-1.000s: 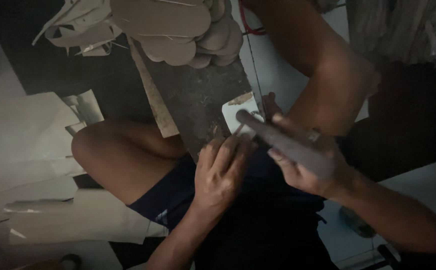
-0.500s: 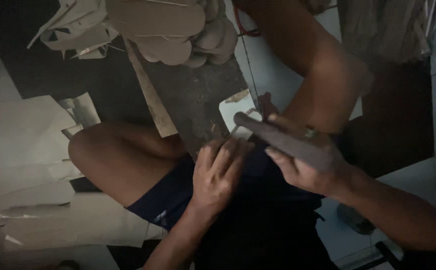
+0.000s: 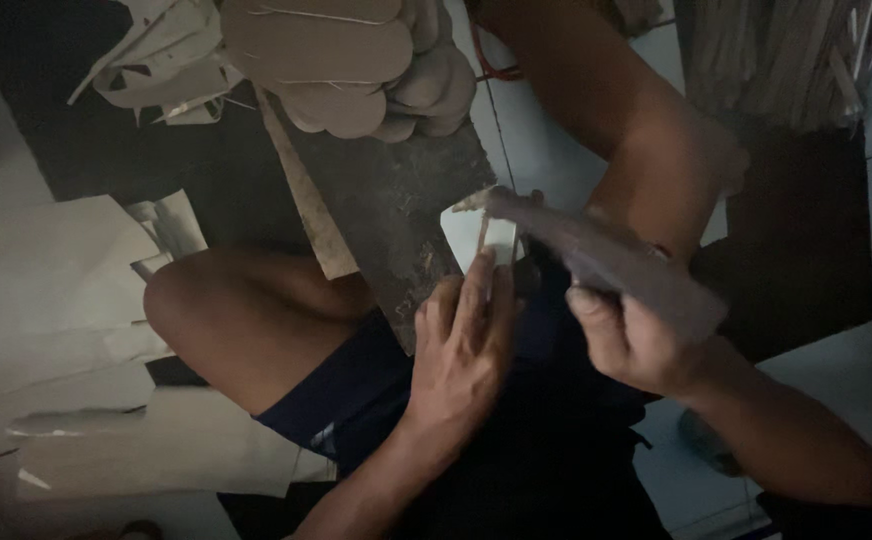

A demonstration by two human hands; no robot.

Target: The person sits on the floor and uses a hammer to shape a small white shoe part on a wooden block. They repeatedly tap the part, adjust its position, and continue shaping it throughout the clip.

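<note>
While left hand [image 3: 466, 345] lies flat on white piece [image 3: 481, 240], right hand [image 3: 631, 340] grips grey tool [image 3: 606, 262].

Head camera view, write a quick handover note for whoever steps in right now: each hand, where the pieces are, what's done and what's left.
Left hand: flat, fingers pressing a small pale card-like piece against the dark worn work board between the knees.
Right hand: gripping a long grey flat bar-shaped tool, its tip at the pale piece's top edge.
Done, by the look of it: a stack of tan sole-shaped cutouts lies beyond the board.
Left: the pale piece is being worked; large pale sheets lie on the floor on the left side. Dim light hides what the tool does.
</note>
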